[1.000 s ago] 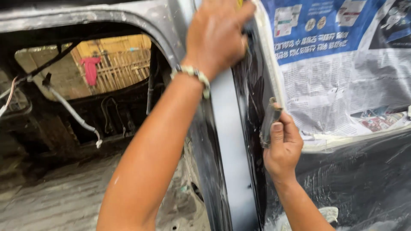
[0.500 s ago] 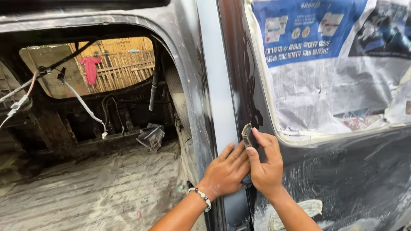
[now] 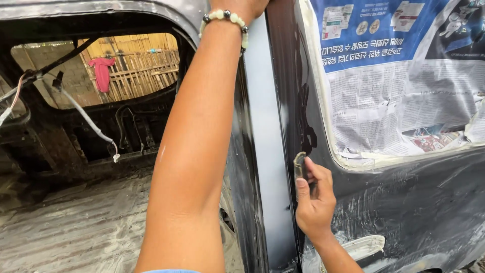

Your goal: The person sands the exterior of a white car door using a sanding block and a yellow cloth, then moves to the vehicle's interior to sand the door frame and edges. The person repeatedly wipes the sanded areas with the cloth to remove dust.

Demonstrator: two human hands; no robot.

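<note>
My right hand (image 3: 316,202) pinches a small grey sanding pad (image 3: 299,164) and holds it against the front edge of a dark car door (image 3: 419,207), just below the window. My left arm reaches straight up along the grey door pillar (image 3: 268,151). It wears a bead bracelet (image 3: 225,19). Only the heel of my left hand (image 3: 242,5) shows at the top edge; its fingers are cut off by the frame.
Newspaper (image 3: 394,101) masks the door's window. A pale handle recess (image 3: 361,247) sits low on the wet, scuffed door. To the left gapes the stripped car cabin (image 3: 91,202) with loose wires (image 3: 86,119). A bamboo fence and a red garment (image 3: 102,71) show beyond.
My left hand has left the spot beside my right hand and gone up the pillar to the top of the view. My right hand stays near the door edge with the pad.
</note>
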